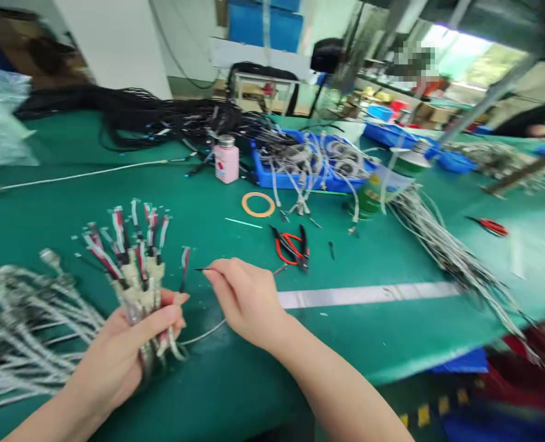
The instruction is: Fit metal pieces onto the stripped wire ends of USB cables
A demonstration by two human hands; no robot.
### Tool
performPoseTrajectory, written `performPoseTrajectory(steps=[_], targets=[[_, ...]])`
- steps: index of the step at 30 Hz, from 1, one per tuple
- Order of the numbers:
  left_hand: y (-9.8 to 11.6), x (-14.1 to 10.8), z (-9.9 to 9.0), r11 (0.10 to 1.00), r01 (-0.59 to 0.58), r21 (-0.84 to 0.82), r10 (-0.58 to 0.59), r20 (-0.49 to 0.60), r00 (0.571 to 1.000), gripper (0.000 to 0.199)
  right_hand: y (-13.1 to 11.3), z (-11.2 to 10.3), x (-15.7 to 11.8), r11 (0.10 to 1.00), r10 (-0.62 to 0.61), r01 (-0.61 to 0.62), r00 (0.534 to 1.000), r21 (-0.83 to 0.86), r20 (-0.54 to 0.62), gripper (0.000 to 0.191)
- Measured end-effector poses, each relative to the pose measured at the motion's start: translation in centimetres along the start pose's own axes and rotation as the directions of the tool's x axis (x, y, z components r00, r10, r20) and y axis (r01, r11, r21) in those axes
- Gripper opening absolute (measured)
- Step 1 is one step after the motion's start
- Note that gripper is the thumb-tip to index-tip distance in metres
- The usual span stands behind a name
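Pinching thin black piece [200, 269] in right hand [247, 301], pointing left toward near-upright red-white wire end [185, 263]; clasping cable bundle [138, 293] in left hand [119, 348].

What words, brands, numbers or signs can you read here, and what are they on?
None can be read with certainty.
Pink bottle: red marking; any lettering is too small to read.
Green container: yellowish marking, too blurred to read.
Pale strip: faint dark marks, too blurred to read.
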State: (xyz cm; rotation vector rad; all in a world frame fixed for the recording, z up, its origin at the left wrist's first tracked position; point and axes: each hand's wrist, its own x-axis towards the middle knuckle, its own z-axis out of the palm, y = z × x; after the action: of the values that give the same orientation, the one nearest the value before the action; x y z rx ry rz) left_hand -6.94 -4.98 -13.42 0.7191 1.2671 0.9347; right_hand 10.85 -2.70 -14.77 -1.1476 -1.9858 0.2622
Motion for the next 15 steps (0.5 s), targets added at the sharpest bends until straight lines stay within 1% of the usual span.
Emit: performPoseTrajectory(steps=[1, 2, 5, 7, 9, 12, 15], targets=[[0.1, -0.2, -0.5, 1.000, -0.011, -0.025, 0.011, 0.006, 1.000, 0.013, -0.1, -0.1, -0.1, 0.998, -0.006, 0.007, 1.000, 0.064, -0.014, 0.029], [0.1, -0.3, -0.7, 0.999, -0.019, -0.046, 0.020, 0.016, 1.000, 0.015, -0.2, -0.2, -0.2, 0.993, -0.011, 0.012, 1.000, 0.116, -0.004, 0.027], [0.1, -0.2, -0.7, 0.997, -0.020, -0.073, 0.022, 0.027, 0.999, 0.016, -1.0, -0.3, -0.5, 0.981, -0.029, 0.016, 0.998, 0.194, 0.064, 0.022], [0.1, -0.1, -0.5, 0.996, -0.014, -0.086, 0.015, 0.017, 1.000, 0.014, -1.4, -0.2, -0.6, 0.979, -0.033, 0.010, 0.994, 0.203, 0.108, 0.022], [0.0, -0.1, -0.5, 0.995, 0.004, -0.096, -0.001, 0.027, 1.000, 0.014, -1.6, -0.1, -0.6, 0.982, -0.029, 0.004, 0.991, 0.190, 0.127, 0.023], [-0.2, 0.1, -0.8, 0.994, 0.035, -0.105, -0.027, 0.068, 0.997, 0.017, -1.5, -0.1, -0.7, 0.988, -0.035, 0.016, 0.992, 0.153, 0.121, 0.022], [-0.8, 0.2, -1.1, 0.989, 0.039, -0.139, -0.029, 0.072, 0.997, 0.017, -1.5, -0.1, -0.7, 0.992, -0.051, 0.036, 0.991, 0.125, 0.122, 0.021]])
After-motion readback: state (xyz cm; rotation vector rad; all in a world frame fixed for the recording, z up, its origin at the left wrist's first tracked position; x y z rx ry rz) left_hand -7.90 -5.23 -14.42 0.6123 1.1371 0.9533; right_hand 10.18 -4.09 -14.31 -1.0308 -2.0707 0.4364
